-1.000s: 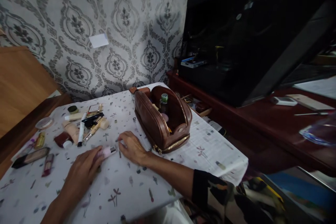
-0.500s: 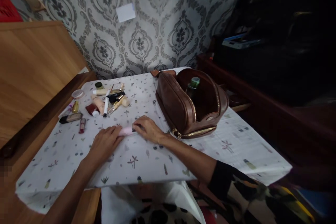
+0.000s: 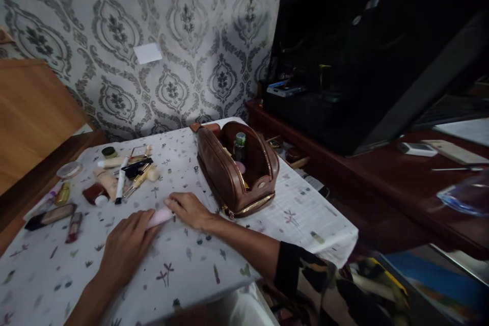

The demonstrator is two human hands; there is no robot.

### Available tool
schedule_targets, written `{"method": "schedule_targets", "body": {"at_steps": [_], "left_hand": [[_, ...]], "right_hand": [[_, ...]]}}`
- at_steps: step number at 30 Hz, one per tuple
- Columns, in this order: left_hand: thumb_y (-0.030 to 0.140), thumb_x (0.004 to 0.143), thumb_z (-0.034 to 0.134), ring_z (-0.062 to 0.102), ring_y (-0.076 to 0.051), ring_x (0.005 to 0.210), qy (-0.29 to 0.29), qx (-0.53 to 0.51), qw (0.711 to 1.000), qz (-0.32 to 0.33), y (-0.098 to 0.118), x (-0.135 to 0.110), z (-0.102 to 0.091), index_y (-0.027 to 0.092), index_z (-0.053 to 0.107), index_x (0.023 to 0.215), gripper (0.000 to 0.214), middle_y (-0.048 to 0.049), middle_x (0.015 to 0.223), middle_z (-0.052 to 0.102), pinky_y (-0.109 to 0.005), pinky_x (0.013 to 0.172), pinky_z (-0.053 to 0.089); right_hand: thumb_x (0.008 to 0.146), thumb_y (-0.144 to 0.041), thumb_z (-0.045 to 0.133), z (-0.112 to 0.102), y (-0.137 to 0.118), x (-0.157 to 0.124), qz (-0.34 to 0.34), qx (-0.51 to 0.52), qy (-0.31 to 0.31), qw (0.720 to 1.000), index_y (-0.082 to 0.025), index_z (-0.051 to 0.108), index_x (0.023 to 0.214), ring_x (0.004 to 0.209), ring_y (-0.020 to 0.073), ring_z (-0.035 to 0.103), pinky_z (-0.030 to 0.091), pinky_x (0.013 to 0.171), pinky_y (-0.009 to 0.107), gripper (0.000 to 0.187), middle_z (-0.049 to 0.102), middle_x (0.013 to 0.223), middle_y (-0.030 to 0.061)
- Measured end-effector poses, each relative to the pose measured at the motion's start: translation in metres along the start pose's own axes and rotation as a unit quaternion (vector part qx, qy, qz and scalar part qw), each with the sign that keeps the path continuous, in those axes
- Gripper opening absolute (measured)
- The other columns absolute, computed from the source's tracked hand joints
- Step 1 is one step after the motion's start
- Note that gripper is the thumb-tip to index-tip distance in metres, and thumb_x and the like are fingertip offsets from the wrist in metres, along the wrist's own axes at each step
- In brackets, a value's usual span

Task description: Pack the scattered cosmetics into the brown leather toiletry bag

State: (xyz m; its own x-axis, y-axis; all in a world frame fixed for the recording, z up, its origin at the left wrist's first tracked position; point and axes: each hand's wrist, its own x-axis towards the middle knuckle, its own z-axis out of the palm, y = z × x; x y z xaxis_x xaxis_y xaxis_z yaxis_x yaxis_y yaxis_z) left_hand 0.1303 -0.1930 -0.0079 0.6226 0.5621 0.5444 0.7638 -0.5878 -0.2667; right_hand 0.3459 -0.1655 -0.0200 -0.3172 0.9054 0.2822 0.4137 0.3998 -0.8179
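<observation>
Your left hand [image 3: 128, 244] and right hand [image 3: 189, 210] meet on a pink tube [image 3: 160, 216], which lies low on the tablecloth [image 3: 183, 270] in the middle of the table, just in front of the brown pouch [image 3: 223, 178]. The fingers of your left hand curl over the near end of the tube. The fingertips of your right hand close together on the far end, and that wrist rests on the cloth.

Only a short stretch of the tube shows between your hands. It is pale pink, smooth and rounded, and lies almost flat. Any print on it is too small and dim to read.

The pouch is glossy brown leather with a gold zip. It stands unzipped, and a green-capped bottle [image 3: 240, 142] stands upright inside it. The bottle's label cannot be read.

Well to the left of your hands is a loose cluster of cosmetics [image 3: 110, 183]. It includes a white pen-like stick [image 3: 120, 183], a round compact [image 3: 69, 169] and a long dark case [image 3: 49, 215]. None of their lettering is legible.

The cloth is white and scattered with small printed sprigs and figures. On the patterned wallpaper [image 3: 191, 20] behind, a blank white slip [image 3: 147, 53] is stuck up. To the right, a large black case [image 3: 362, 51] sits on a dark red sideboard [image 3: 382, 183].
</observation>
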Motion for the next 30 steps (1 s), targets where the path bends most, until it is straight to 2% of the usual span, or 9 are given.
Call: {"method": "schedule_targets", "body": {"at_steps": [2,4,7,10,13,18,22,26,30], "left_hand": [[0.042,0.105,0.039,0.069,-0.024,0.081,0.015,-0.001,1.0,0.005,0.006,0.008,0.002,0.017,0.061,0.111,0.033,-0.0089,0.098,0.073,-0.034,0.073,0.049],[0.041,0.105,0.04,0.069,-0.024,0.083,0.0,-0.008,1.0,-0.006,0.012,0.015,0.003,0.017,0.06,0.111,0.032,-0.0095,0.099,0.073,-0.035,0.074,0.048],[0.039,0.104,0.044,0.069,-0.024,0.085,-0.101,-0.034,0.993,-0.053,0.018,0.027,0.001,0.019,0.059,0.112,0.027,-0.0086,0.102,0.073,-0.035,0.074,0.048],[0.039,0.101,0.051,0.068,-0.026,0.094,-0.233,-0.055,0.964,-0.114,0.021,0.044,-0.005,0.02,0.059,0.109,0.022,-0.0072,0.103,0.072,-0.035,0.072,0.047],[0.041,0.099,0.054,0.069,-0.028,0.096,-0.299,-0.069,0.939,-0.153,0.02,0.061,-0.005,0.02,0.06,0.103,0.022,-0.007,0.102,0.072,-0.034,0.07,0.045],[0.043,0.099,0.052,0.069,-0.027,0.098,-0.295,-0.103,0.936,-0.16,0.017,0.076,0.008,0.02,0.06,0.1,0.024,-0.0085,0.105,0.072,-0.034,0.074,0.046],[0.045,0.098,0.051,0.069,-0.026,0.096,-0.286,-0.117,0.934,-0.18,0.014,0.076,0.013,0.02,0.06,0.098,0.026,-0.0086,0.102,0.072,-0.032,0.074,0.046],[0.044,0.096,0.055,0.07,-0.026,0.092,-0.28,-0.131,0.931,-0.193,0.008,0.073,0.013,0.021,0.059,0.096,0.023,-0.0069,0.096,0.072,-0.032,0.071,0.045],[0.041,0.095,0.057,0.069,-0.026,0.094,-0.247,-0.147,0.939,-0.191,0.007,0.067,0.015,0.021,0.06,0.096,0.021,-0.0066,0.098,0.072,-0.031,0.07,0.045]], "right_hand": [[0.104,-0.04,0.045,-0.001,0.002,0.003,0.037,0.021,0.022,0.999,-0.016,0.063,0.077,0.069,0.0138,0.054,0.036,0.067,0.025,0.04,0.058,0.067,-0.0006],[0.102,-0.042,0.048,-0.002,0.006,0.006,0.05,0.047,0.055,0.996,-0.017,0.059,0.071,0.068,0.0131,0.051,0.035,0.065,0.025,0.042,0.055,0.064,-0.0015],[0.099,-0.047,0.049,-0.003,0.011,0.008,0.057,0.078,0.089,0.991,-0.019,0.05,0.063,0.063,0.0123,0.045,0.032,0.061,0.025,0.045,0.045,0.058,-0.0038],[0.096,-0.055,0.047,-0.006,0.014,0.009,0.057,0.103,0.101,0.988,-0.021,0.047,0.066,0.059,0.0123,0.043,0.031,0.057,0.025,0.045,0.042,0.056,-0.0048],[0.088,-0.062,0.053,-0.009,0.016,0.011,0.062,0.143,0.129,0.979,-0.021,0.052,0.07,0.055,0.0122,0.045,0.034,0.054,0.025,0.045,0.045,0.057,-0.0048],[0.084,-0.058,0.058,-0.012,0.02,0.014,0.067,0.168,0.166,0.969,-0.02,0.058,0.075,0.053,0.0129,0.048,0.038,0.053,0.026,0.038,0.048,0.058,-0.0042],[0.087,-0.049,0.058,-0.014,0.018,0.012,0.013,0.145,0.181,0.973,-0.02,0.064,0.082,0.064,0.0146,0.053,0.043,0.061,0.026,0.03,0.057,0.067,-0.0011],[0.09,-0.041,0.058,-0.016,0.011,0.009,-0.057,0.13,0.165,0.976,-0.019,0.068,0.095,0.077,0.0161,0.056,0.046,0.072,0.028,0.025,0.064,0.086,0.0029],[0.092,-0.044,0.057,-0.018,0.007,0.007,-0.04,0.134,0.143,0.98,-0.019,0.068,0.107,0.085,0.0182,0.058,0.048,0.077,0.03,0.031,0.066,0.099,0.006]]}}
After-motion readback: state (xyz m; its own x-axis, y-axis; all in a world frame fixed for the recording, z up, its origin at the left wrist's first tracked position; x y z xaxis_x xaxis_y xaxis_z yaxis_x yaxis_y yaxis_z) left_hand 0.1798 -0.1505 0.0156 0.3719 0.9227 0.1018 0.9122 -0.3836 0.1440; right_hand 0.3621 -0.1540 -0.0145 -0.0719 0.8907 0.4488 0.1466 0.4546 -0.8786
